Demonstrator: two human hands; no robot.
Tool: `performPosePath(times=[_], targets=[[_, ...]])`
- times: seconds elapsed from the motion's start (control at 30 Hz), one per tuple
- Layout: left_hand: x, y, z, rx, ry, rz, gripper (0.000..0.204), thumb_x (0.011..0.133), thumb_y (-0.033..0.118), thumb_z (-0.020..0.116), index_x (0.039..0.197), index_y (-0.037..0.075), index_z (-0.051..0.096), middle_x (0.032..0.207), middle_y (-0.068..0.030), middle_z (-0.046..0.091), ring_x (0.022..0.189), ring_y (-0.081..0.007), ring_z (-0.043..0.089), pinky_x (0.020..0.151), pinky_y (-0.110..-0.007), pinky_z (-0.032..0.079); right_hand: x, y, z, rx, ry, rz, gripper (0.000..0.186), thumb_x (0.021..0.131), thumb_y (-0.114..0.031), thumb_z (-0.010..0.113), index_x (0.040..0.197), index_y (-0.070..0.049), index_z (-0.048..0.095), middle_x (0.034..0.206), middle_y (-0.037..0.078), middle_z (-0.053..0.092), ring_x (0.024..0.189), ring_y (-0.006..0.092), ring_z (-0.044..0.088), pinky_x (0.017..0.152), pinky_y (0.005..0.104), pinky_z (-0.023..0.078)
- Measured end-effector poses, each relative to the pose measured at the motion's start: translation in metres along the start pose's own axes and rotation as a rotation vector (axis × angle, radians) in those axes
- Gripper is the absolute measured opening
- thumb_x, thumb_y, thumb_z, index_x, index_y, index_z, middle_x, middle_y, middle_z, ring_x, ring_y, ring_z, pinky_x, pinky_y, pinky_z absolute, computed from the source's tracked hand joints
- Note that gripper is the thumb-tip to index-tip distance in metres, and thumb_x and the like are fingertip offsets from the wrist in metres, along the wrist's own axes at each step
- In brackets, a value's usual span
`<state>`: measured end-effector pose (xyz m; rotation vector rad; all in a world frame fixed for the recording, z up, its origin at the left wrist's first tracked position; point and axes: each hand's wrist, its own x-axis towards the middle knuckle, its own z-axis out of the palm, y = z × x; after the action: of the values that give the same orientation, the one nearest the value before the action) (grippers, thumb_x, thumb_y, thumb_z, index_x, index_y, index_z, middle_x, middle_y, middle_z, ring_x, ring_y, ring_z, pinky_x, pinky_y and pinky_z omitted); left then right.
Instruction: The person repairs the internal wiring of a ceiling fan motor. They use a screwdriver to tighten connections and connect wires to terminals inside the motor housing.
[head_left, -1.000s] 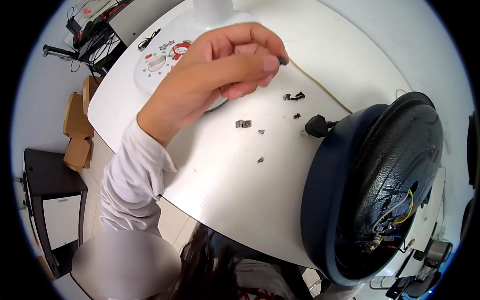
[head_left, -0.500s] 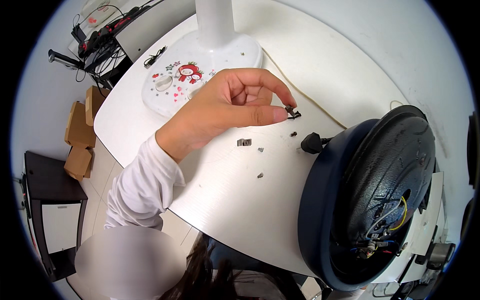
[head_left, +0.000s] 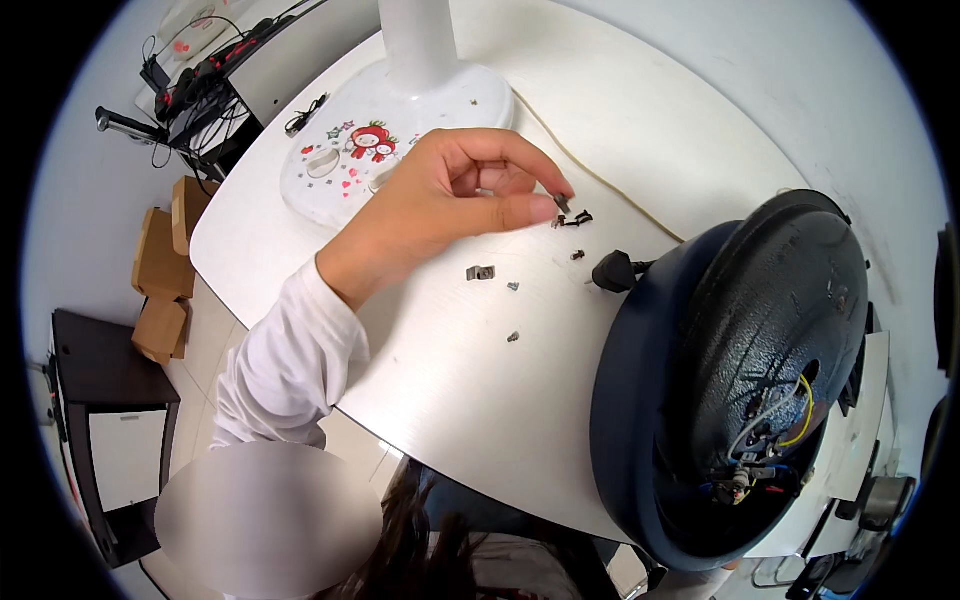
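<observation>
My left hand (head_left: 450, 195) reaches in from the lower left over the white table. Thumb and index finger pinch a small brownish-grey metal piece (head_left: 562, 204). Just below it lie several black screws (head_left: 578, 218) in a little cluster. Nearer me on the tabletop are a small metal bracket (head_left: 481, 272), a dark screw (head_left: 578, 255) and two silvery screws, one (head_left: 513, 286) beside the bracket. Of my right hand (head_left: 695, 580) only a skin-coloured patch shows under the near edge of a dark blue round appliance (head_left: 625, 420); its fingers are hidden.
The appliance rests tipped on its side, black underside and loose wires showing. Its black plug (head_left: 612, 271) sits beside it. At the back stands a white base with a column (head_left: 415, 40) and strawberry prints. A pale cord (head_left: 600, 180) crosses the table. Cardboard boxes (head_left: 155, 250) stand left.
My left hand has shifted slightly left with the metal piece still pinched, so more of the black screws shows. The whole view has moved a little; the appliance remains tipped.
</observation>
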<state>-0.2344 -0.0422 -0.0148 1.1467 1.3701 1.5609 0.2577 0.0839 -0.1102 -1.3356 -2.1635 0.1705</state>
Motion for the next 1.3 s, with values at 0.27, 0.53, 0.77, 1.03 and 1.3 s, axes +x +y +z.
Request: performPosePath(times=[0.27,0.53,0.77,1.03,1.3], targets=[[-0.003,0.001,-0.005,0.1,0.292,0.255,0.018,0.09,0.018,0.069,0.101,0.005,0.071,0.08,0.003,0.061,0.071,-0.0043,0.05,0.062,-0.02,0.04,0.013,0.008,-0.008,0.052,0.02,-0.014,0.039,0.088,-0.014,0.059,0.123,0.001,0.053,0.114,0.017,0.053,0.109,0.0352,0.054,0.095,0.0373,0.041],[-0.051,0.039,0.023,0.597,0.441,0.622,0.014,0.086,0.008,0.07,0.099,0.001,0.071,0.092,-0.0035,0.064,0.084,-0.0101,0.058,0.069,-0.024,0.045,0.013,0.015,-0.017,0.115,0.036,-0.012,0.039,0.088,-0.014,0.059,0.123,0.001,0.053,0.114,0.017,0.054,0.109,0.0353,0.055,0.095,0.0373,0.041],[-0.131,0.067,0.048,0.637,0.622,1.072,0.024,0.098,0.017,0.054,0.118,0.004,0.057,0.103,-0.0106,0.053,0.095,-0.0223,0.052,0.078,-0.032,0.044,0.009,0.01,-0.022,0.119,0.073,-0.005,0.036,0.087,-0.015,0.057,0.12,0.0,0.056,0.11,0.019,0.055,0.103,0.0381,0.056,0.09,0.0403,0.044],[-0.167,-0.02,0.16,0.277,0.752,0.625,0.017,0.095,0.021,0.061,0.105,0.008,0.06,0.085,-0.0058,0.052,0.075,-0.0162,0.048,0.063,-0.027,0.039,0.017,-0.004,-0.021,0.176,0.154,0.055,0.043,0.089,-0.019,0.059,0.128,-0.003,0.054,0.118,0.016,0.053,0.11,0.0337,0.055,0.094,0.0356,0.043],[-0.157,-0.016,0.25,0.25,0.279,0.521,0.015,0.075,-0.002,0.075,0.09,0.0,0.071,0.091,-0.0139,0.068,0.08,-0.0216,0.064,0.066,-0.027,0.049,0.012,-0.004,-0.023,0.149,0.151,0.08,0.034,0.095,-0.01,0.053,0.129,-0.004,0.055,0.12,0.017,0.052,0.113,0.0315,0.053,0.098,0.0368,0.042]])
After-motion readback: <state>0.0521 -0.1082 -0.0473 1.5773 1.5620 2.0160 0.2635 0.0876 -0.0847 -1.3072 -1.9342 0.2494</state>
